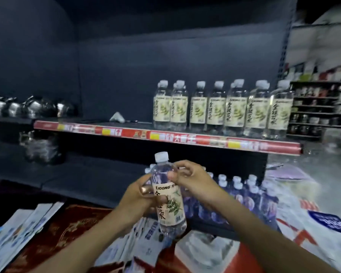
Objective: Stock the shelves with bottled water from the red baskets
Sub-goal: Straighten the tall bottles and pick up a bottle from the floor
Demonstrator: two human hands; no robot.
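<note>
A clear water bottle (168,196) with a white cap and a cream label stands upright between both hands, low in the middle of the view. My left hand (138,201) wraps its label from the left. My right hand (193,180) pinches its shoulder from the right. Above, a dark shelf with a red price strip (165,137) carries a row of several matching bottles (220,109) on its right half. Its left half is bare apart from a small crumpled white scrap (117,117). Something red, perhaps a basket (242,259), shows at the bottom edge.
Several more bottles (244,198) stand on the lower shelf behind my right hand. Steel kettles (32,107) fill the neighbouring shelf at left. Flat white packets (18,231) lie on a red patterned cloth at lower left. Printed bags (313,223) lie at right, with more shelving (321,107) beyond.
</note>
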